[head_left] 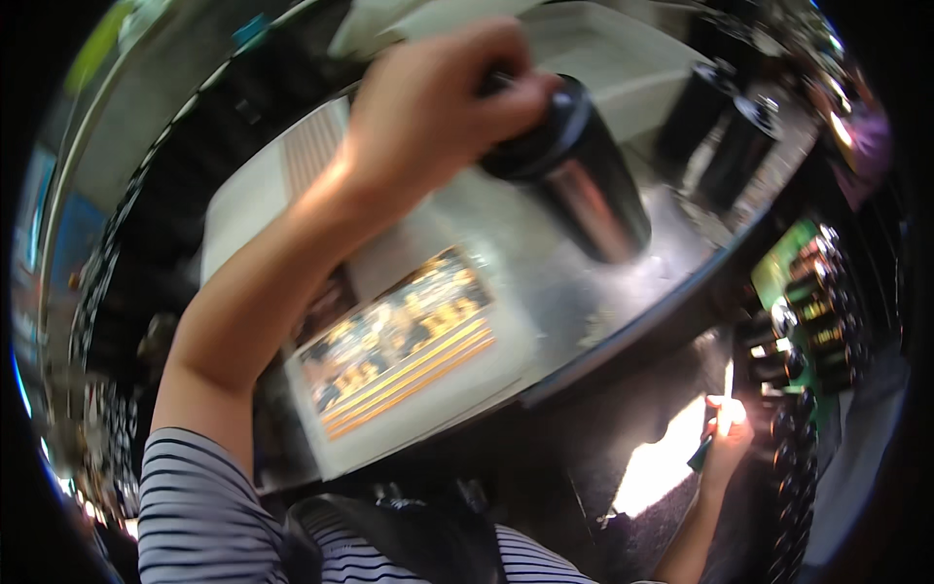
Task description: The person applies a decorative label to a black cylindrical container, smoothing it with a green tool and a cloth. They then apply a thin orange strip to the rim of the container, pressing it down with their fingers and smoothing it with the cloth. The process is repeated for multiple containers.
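My left hand (pixel 457 92), blurred by motion, reaches across the worktable and is closed at the lid end of a black tumbler (pixel 608 200). The tumbler is tilted, its lid toward my hand and its base toward the table's edge; whether it touches the table I cannot tell. Low on the right, away from the table, my right hand (pixel 730 438) is closed in bright sunlight. A thin pale strip sticks up from its fingers and a dark green bit shows below them, too blurred to name.
A flat white-bordered panel with a colourful print (pixel 399 341) lies on the metal worktable (pixel 555 331). Behind it are a translucent bin (pixel 623 44) and more black tumblers (pixel 744 151). Rows of dark shiny cylinders (pixel 793 428) stand at right, with a person in purple (pixel 866 146) beyond.
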Available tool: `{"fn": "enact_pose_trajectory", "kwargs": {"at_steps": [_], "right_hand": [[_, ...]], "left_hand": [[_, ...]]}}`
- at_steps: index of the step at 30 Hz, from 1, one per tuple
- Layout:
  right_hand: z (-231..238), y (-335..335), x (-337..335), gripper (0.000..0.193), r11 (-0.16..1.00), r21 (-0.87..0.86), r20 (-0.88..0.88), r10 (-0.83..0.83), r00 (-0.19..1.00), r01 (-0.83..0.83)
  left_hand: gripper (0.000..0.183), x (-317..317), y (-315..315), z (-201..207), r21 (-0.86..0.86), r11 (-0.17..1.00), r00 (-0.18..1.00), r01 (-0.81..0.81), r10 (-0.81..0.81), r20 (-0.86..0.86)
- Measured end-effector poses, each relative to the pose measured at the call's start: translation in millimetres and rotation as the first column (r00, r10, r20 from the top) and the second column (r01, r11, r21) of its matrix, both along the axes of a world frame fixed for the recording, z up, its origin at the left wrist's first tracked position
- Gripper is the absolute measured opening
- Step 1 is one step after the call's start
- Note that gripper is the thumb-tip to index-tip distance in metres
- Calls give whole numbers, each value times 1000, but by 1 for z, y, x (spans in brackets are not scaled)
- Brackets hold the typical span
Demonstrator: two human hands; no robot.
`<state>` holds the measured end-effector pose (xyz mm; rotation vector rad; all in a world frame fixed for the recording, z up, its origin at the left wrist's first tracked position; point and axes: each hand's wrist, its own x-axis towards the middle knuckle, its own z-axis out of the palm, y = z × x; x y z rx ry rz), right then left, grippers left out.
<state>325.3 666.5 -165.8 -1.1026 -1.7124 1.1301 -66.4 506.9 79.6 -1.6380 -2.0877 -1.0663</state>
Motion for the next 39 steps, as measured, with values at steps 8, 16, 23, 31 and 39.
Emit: {"fn": "enact_pose_trajectory", "kwargs": {"at_steps": [8,16,23,31,39], "right_hand": [[99,-140,-170,18,624,74,233,747,622,-778],[84,-155,-302,40,689,302,784,214,583,-659],[54,-118,-312,30,714,85,670,475,570,-695],[102,-181,-316,16,800,287,620,265,739,-527],[167,-212,-310,22,692,445,572,269,774,-569]], "left_hand": [[33,44,-377,68,-101,784,730,-613,610,308],[32,-23,-521,13,-448,699,598,-557,712,367],[32,-21,-510,-6,-190,752,606,-632,632,483],[84,63,-536,-64,87,765,490,-639,317,812],[78,40,-543,-92,226,919,76,-322,-212,974]]}}
